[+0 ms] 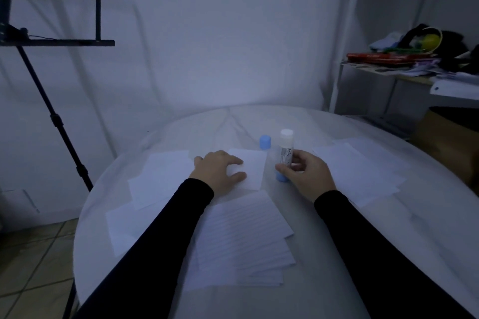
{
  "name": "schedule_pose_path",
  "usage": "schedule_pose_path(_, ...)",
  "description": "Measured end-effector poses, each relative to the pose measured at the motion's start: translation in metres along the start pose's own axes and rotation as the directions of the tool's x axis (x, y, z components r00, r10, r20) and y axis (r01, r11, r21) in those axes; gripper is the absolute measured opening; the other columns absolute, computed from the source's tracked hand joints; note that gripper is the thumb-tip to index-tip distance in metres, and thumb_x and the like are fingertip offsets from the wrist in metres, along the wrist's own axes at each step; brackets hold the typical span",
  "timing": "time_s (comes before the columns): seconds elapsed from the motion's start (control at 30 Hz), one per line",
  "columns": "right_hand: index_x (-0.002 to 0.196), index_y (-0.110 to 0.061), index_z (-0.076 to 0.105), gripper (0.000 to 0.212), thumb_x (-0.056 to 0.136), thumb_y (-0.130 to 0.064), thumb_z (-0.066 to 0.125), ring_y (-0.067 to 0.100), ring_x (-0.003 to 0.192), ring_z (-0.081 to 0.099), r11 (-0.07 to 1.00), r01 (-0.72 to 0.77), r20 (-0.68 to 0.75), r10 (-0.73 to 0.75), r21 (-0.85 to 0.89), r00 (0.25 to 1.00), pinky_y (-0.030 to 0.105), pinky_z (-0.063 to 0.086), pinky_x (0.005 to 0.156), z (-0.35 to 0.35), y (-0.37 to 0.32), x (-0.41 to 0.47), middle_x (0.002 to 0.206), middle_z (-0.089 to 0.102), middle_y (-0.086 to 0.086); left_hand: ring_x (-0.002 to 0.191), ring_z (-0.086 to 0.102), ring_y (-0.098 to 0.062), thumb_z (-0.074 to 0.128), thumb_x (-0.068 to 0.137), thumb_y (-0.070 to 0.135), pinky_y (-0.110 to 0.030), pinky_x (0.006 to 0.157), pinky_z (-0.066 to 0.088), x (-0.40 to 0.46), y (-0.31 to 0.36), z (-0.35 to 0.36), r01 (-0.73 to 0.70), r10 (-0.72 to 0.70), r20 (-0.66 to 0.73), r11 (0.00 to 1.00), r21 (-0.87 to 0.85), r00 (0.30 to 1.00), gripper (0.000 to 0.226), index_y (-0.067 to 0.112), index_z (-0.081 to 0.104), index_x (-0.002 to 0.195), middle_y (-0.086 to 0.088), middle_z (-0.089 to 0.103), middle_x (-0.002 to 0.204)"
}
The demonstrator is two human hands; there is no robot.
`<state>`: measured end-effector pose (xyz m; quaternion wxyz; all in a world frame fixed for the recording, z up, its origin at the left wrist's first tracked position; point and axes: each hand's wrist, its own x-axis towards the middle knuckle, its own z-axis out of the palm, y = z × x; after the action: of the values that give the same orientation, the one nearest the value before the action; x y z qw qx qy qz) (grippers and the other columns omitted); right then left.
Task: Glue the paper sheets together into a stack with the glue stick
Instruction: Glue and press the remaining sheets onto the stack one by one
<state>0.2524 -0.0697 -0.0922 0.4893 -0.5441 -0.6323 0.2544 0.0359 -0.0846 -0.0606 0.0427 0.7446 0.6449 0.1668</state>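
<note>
My right hand (307, 175) grips the glue stick (285, 150), which stands upright with its white tip up and its blue base by my fingers. The blue cap (265, 141) stands on the table just behind. My left hand (220, 169) rests with spread fingers on a small white paper sheet (252, 169) in the middle. A stack of lined sheets (243, 235) lies nearer to me. More sheets lie at the left (160, 176) and at the right (360, 171).
The round table (337, 280) is covered with a white cloth. A black stand (55, 122) rises at the left beside the table. A cluttered shelf (404, 59) and a brown box (445, 142) are at the right. Tiled floor shows at lower left.
</note>
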Motion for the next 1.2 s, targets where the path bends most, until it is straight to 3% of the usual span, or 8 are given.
schedule_pose_path(0.2, 0.107, -0.019, 0.067, 0.03, 0.078, -0.022, 0.075, -0.005, 0.075, 0.062, 1.0, 0.015, 0.017, -0.014, -0.02, 1.0, 0.003, 0.043, 0.062, 0.003, 0.0, 0.001, 0.098, 0.07, -0.006, 0.137, 0.032, -0.01, 0.043, 0.093, 0.055, -0.039, 0.106, 0.015, 0.004, -0.004, 0.008, 0.035, -0.05, 0.15, 0.994, 0.104, 0.987, 0.047, 0.036, 0.047, 0.135, 0.013, 0.037, 0.149)
schedule_pose_path(0.5, 0.109, -0.017, 0.066, 0.032, 0.079, -0.022, 0.074, -0.005, 0.075, 0.062, 0.999, 0.042, -0.007, -0.042, -0.02, 0.999, 0.0, 0.041, 0.059, 0.004, 0.0, 0.001, 0.1, 0.069, -0.005, 0.128, 0.041, -0.015, 0.047, 0.09, 0.056, -0.041, 0.103, 0.021, 0.005, 0.012, 0.014, -0.05, 0.035, 0.114, 0.99, 0.134, 0.993, 0.043, 0.035, 0.055, 0.126, 0.007, 0.048, 0.139)
schedule_pose_path(0.83, 0.116, -0.014, 0.063, 0.039, 0.079, -0.025, 0.074, -0.008, 0.082, 0.059, 0.989, 0.145, -0.014, -0.145, -0.015, 0.989, 0.0, 0.04, 0.061, 0.013, -0.011, -0.001, 0.101, 0.065, -0.01, 0.123, 0.04, -0.022, 0.043, 0.088, 0.062, -0.044, 0.102, 0.022, 0.012, 0.023, 0.017, 0.041, -0.056, 0.055, 0.97, 0.242, 0.997, 0.047, 0.033, 0.06, 0.12, 0.0, 0.047, 0.131)
schedule_pose_path(0.9, 0.116, -0.015, 0.063, 0.04, 0.08, -0.026, 0.074, -0.008, 0.084, 0.059, 0.991, 0.135, -0.001, -0.135, 0.01, 0.991, 0.003, 0.043, 0.064, 0.014, -0.012, 0.0, 0.103, 0.064, -0.012, 0.129, 0.036, -0.018, 0.048, 0.085, 0.065, -0.043, 0.103, 0.02, 0.012, 0.021, 0.015, 0.025, -0.031, 0.035, 0.985, 0.171, 0.999, 0.048, 0.035, 0.061, 0.119, 0.005, 0.042, 0.14)
schedule_pose_path(1.0, 0.107, -0.026, 0.063, 0.031, 0.079, -0.028, 0.075, -0.004, 0.086, 0.063, 0.983, 0.133, 0.028, -0.137, 0.125, 0.99, 0.019, 0.052, 0.077, 0.015, -0.018, -0.003, 0.101, 0.067, -0.015, 0.124, 0.043, -0.007, 0.063, 0.078, 0.061, -0.03, 0.102, 0.029, 0.007, 0.014, 0.008, -0.032, 0.036, 0.01, 0.968, -0.25, 0.999, 0.053, 0.037, 0.057, 0.125, 0.013, 0.047, 0.139)
schedule_pose_path(1.07, 0.097, -0.036, 0.063, 0.022, 0.079, -0.028, 0.074, -0.003, 0.09, 0.065, 0.973, 0.141, 0.047, -0.152, 0.181, 0.987, 0.028, 0.053, 0.081, 0.018, -0.025, -0.006, 0.097, 0.069, -0.018, 0.101, 0.057, 0.001, 0.073, 0.075, 0.049, -0.012, 0.086, 0.04, 0.002, 0.016, 0.004, -0.086, 0.092, -0.012, 0.86, -0.503, 0.996, 0.05, 0.033, 0.06, 0.121, 0.012, 0.064, 0.118)
schedule_pose_path(1.13, 0.092, -0.037, 0.065, 0.016, 0.08, -0.029, 0.073, 0.001, 0.095, 0.065, 0.966, 0.126, 0.045, -0.139, 0.226, 0.989, 0.031, 0.05, 0.082, 0.022, -0.029, -0.007, 0.095, 0.071, -0.015, 0.085, 0.063, 0.002, 0.077, 0.075, 0.04, -0.007, 0.072, 0.042, 0.0, 0.019, 0.003, -0.123, 0.103, -0.068, 0.806, -0.579, 0.992, 0.038, 0.026, 0.068, 0.109, 0.01, 0.071, 0.094)
schedule_pose_path(1.2, 0.092, -0.032, 0.068, 0.013, 0.08, -0.031, 0.073, 0.005, 0.096, 0.064, 0.965, 0.097, 0.054, -0.113, 0.245, 0.992, 0.027, 0.048, 0.08, 0.022, -0.03, -0.006, 0.094, 0.072, -0.012, 0.077, 0.063, 0.0, 0.078, 0.076, 0.034, -0.006, 0.066, 0.041, -0.001, 0.02, 0.002, -0.127, 0.09, -0.091, 0.767, -0.629, 0.992, 0.028, 0.024, 0.073, 0.102, 0.008, 0.072, 0.084)
